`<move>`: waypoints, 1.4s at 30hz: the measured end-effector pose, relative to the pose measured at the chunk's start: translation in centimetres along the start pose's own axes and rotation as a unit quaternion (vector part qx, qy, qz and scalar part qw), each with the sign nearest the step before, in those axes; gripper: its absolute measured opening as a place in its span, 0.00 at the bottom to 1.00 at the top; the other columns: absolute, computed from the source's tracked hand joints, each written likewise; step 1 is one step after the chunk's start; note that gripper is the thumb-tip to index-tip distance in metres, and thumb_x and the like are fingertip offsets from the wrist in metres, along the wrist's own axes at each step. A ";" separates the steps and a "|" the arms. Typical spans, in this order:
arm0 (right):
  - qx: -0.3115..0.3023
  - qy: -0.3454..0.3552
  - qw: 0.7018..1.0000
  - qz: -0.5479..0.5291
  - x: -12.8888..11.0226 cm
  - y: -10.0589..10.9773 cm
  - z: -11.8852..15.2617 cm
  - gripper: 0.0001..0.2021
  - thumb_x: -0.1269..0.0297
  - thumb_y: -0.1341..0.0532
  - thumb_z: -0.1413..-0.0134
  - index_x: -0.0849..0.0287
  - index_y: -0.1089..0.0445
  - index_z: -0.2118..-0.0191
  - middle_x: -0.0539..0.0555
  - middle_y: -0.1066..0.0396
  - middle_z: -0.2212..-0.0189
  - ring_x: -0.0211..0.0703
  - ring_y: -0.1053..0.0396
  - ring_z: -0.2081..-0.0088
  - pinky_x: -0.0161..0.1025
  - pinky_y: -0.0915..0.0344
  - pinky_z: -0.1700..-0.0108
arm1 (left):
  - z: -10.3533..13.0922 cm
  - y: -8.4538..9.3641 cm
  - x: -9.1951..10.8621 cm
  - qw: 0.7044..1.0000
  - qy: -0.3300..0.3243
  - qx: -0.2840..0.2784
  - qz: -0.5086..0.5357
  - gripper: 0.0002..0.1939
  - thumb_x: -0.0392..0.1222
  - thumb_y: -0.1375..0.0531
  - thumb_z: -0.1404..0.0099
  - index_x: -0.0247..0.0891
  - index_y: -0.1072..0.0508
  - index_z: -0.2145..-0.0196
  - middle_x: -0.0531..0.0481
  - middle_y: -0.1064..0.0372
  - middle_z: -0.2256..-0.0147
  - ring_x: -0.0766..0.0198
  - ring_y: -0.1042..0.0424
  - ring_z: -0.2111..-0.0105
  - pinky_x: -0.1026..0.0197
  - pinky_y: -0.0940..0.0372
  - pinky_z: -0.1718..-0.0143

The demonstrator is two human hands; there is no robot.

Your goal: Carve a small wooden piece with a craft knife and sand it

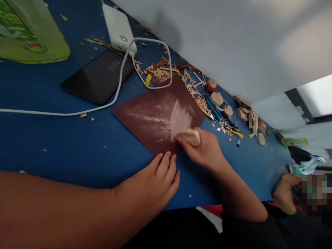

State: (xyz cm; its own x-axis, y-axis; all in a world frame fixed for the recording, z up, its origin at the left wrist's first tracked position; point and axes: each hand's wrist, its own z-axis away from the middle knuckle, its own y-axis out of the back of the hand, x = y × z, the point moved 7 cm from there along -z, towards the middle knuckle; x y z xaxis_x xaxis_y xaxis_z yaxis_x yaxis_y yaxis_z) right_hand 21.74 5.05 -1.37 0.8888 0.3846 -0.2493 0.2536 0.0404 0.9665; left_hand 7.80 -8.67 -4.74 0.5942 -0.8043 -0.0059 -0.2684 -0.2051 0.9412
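A dark red-brown sheet of sandpaper (pixel 145 121) lies flat on the blue table (pixel 85 148), with pale wood dust streaked across its middle. My right hand (pixel 206 148) is closed around a small pale wooden piece (pixel 190 137) with a rounded edge, its underside at the sandpaper's right part. The right hand is slightly blurred. At the near edge of the sheet, my left hand (pixel 162 176) lies flat, fingers stretched out and fingertips on the paper's near corner.
A white power bank (pixel 119 29), a white cable (pixel 59 113) and a dark phone (pixel 100 76) lie at the back left, near a green bag (pixel 31 34). Wood shavings (pixel 160 73), blue tools (pixel 213 109) and wooden blocks (pixel 245 112) line the wall. Another person's arm (pixel 285 193) rests at the right.
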 end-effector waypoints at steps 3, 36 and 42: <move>0.055 -0.029 0.998 0.030 0.5 0.8 -0.1 0.16 0.46 0.35 0.33 0.54 0.28 0.63 0.55 0.22 0.69 0.49 0.25 0.67 0.41 0.39 0.66 | 0.0 -0.1 0.0 1.000 0.001 -0.001 -0.005 0.29 0.53 0.40 0.30 0.35 0.25 0.37 0.27 0.26 0.37 0.33 0.24 0.38 0.36 0.38 0.36; 0.013 -0.005 1.000 0.007 1.2 0.1 -0.7 0.17 0.44 0.34 0.35 0.54 0.26 0.64 0.54 0.21 0.68 0.48 0.24 0.68 0.41 0.35 0.64 | -0.1 0.1 -0.1 1.000 -0.003 -0.014 -0.024 0.29 0.54 0.42 0.28 0.36 0.27 0.36 0.29 0.26 0.36 0.36 0.24 0.39 0.36 0.38 0.36; -0.023 0.021 1.000 0.001 0.6 -0.2 -0.6 0.16 0.45 0.35 0.34 0.53 0.27 0.64 0.54 0.21 0.69 0.48 0.24 0.67 0.41 0.34 0.63 | -0.2 0.2 -0.1 1.000 0.002 -0.018 -0.014 0.29 0.54 0.41 0.28 0.36 0.26 0.36 0.30 0.25 0.37 0.36 0.25 0.38 0.37 0.38 0.35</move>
State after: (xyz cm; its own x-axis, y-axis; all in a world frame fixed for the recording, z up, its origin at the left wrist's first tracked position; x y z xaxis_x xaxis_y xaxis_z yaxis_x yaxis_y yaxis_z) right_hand 21.96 5.81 -1.69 0.8727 0.4223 -0.2450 0.2328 0.0811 0.9691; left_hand 7.80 -8.52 -4.50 0.6035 -0.7968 -0.0312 -0.2242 -0.2071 0.9523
